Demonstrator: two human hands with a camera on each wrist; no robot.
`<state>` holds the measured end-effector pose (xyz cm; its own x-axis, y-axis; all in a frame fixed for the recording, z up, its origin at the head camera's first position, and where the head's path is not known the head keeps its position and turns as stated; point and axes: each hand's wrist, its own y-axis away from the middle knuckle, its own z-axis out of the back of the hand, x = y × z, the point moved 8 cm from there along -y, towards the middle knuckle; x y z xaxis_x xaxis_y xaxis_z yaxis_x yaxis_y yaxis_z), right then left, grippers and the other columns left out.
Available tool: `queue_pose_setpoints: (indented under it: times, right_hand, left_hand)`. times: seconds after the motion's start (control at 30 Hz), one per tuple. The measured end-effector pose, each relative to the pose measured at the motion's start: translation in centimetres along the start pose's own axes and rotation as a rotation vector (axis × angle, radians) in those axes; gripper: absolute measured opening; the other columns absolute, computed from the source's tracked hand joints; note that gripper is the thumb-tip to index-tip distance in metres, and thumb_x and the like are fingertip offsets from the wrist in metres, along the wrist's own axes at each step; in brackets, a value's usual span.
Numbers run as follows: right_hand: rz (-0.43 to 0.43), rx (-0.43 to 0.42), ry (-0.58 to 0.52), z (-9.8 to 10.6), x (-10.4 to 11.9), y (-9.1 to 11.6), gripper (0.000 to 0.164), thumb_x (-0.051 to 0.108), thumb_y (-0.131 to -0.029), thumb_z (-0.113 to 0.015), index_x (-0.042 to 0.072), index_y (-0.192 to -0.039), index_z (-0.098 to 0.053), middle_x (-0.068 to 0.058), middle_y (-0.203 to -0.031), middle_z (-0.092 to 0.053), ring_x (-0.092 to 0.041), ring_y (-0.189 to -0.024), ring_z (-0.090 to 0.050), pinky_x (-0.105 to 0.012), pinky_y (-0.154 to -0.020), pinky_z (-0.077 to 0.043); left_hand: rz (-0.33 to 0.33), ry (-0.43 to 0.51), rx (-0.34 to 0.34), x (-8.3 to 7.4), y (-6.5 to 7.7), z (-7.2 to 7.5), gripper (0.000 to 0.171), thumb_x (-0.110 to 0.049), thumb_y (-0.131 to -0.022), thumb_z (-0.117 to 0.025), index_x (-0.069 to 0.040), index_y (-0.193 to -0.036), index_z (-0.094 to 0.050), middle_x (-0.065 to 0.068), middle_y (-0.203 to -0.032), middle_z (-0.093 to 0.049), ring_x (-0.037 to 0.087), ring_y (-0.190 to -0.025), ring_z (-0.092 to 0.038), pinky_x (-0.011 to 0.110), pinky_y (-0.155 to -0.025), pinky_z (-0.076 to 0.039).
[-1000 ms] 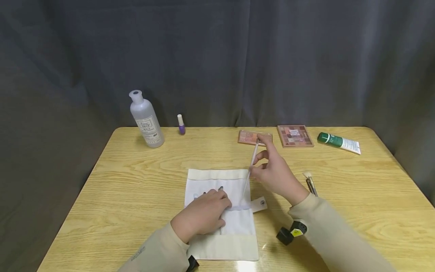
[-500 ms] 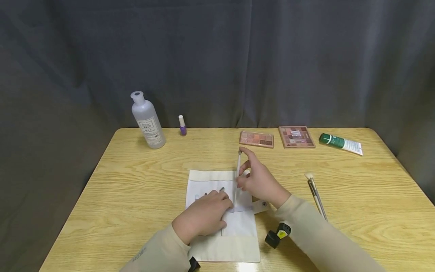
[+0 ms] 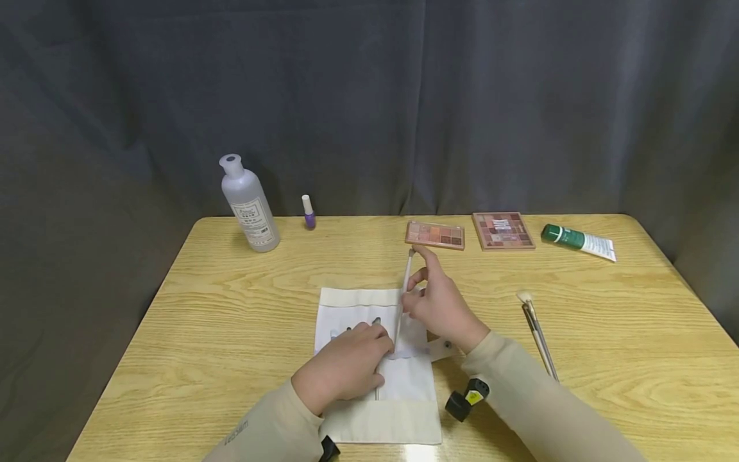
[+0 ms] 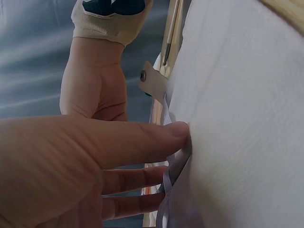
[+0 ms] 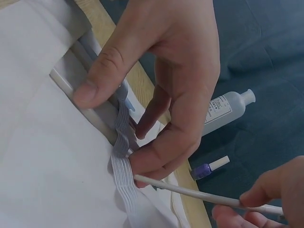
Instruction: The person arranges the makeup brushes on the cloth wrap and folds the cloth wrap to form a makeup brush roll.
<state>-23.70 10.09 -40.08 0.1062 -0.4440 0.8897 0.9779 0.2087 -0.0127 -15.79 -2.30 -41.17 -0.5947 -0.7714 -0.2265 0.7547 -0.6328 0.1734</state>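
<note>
A white cloth brush roll (image 3: 398, 423) lies unrolled on the table. My right hand (image 3: 441, 298) pinches a slim makeup brush (image 3: 406, 276), its pale handle tilted downward and its dark tip up by the index finger. In the right wrist view the handle's end meets the ribbed elastic band (image 5: 122, 173). My left hand (image 3: 346, 362) rests on the roll, thumb pressing near another brush handle (image 5: 61, 81) that lies in it. Its other fingers, only slightly bent, touch the band, which stands a little off the cloth. Part of the roll is hidden under this hand.
Two loose brushes (image 3: 537, 330) lie to the right. Along the back stand a clear bottle (image 3: 250, 208) and a purple nail polish (image 3: 309, 215). Two eyeshadow palettes (image 3: 435, 235) and a green-and-white tube (image 3: 579, 242) lie there too. A snap tab (image 3: 441, 348) sticks out from the roll.
The right hand has moved left with the makeup brush, bringing its lower end to the band beside the left fingers. The left hand stays in place.
</note>
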Motion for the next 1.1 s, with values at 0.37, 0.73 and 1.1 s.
queue_pose_setpoints:
  times: [0.37,0.73,1.1]
  right_hand:
    - [-0.047,0.07,0.042,-1.2,-0.6,0.0,0.091,-0.002,-0.086,-0.069,0.017,-0.159,-0.019,-0.01,-0.098,-0.058,-0.018,-0.063,-0.065,-0.03,-0.05,-0.049]
    - [-0.111,0.195,0.095,-2.3,-1.4,0.2,0.084,-0.001,-0.083,-0.071,0.001,-0.153,-0.024,-0.007,-0.082,-0.061,-0.016,-0.063,-0.055,-0.027,-0.055,-0.044]
    - [-0.124,0.291,0.253,-3.9,-2.0,0.7,0.05,0.004,-0.088,-0.072,0.005,-0.134,-0.052,-0.005,-0.083,-0.06,-0.017,-0.066,-0.055,-0.028,-0.056,-0.043]
  left_hand:
    - [0.005,-0.007,0.007,0.1,-0.4,-0.3,0.034,-0.025,-0.087,-0.079,-0.013,-0.117,-0.069,-0.001,-0.115,-0.059,0.019,-0.108,-0.055,0.037,-0.094,-0.051]
    - [-0.014,-0.017,-0.016,0.1,-0.4,-0.2,0.035,-0.022,-0.086,-0.078,-0.011,-0.117,-0.068,-0.002,-0.108,-0.058,0.018,-0.104,-0.055,0.034,-0.092,-0.051]
    - [-0.018,-0.004,-0.021,0.2,-0.2,-0.2,0.032,-0.022,-0.086,-0.077,-0.013,-0.115,-0.068,-0.002,-0.111,-0.059,0.019,-0.108,-0.056,0.036,-0.095,-0.051]
